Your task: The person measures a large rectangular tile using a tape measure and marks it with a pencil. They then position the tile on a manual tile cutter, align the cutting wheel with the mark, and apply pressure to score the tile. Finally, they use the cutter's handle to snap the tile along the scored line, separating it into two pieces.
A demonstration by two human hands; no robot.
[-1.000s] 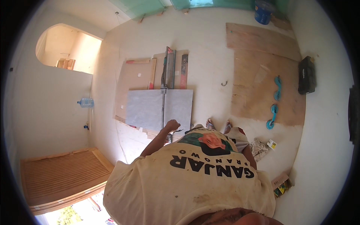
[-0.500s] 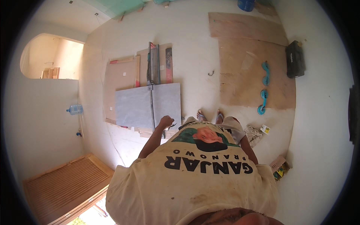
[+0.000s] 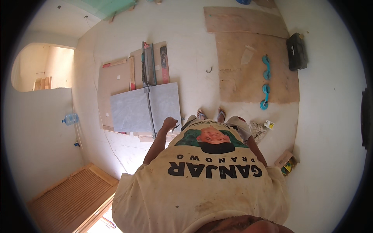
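L hand (image 3: pixel 169 123) fisted on small dark tool by grey tile (image 3: pixel 143 108) on cutter rail (image 3: pixel 149 97), R hand hidden, can't tell grip, blue water jug (image 3: pixel 70 119) by wall, contents unclear

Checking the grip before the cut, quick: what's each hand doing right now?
Left hand: curled shut at the near edge of the grey tile, beside the tile cutter; what it grips cannot be told.
Right hand: out of sight behind the shirt.

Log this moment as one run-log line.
left hand: closed at near edge of grey tile | rail cutter: across tile | right hand: hidden
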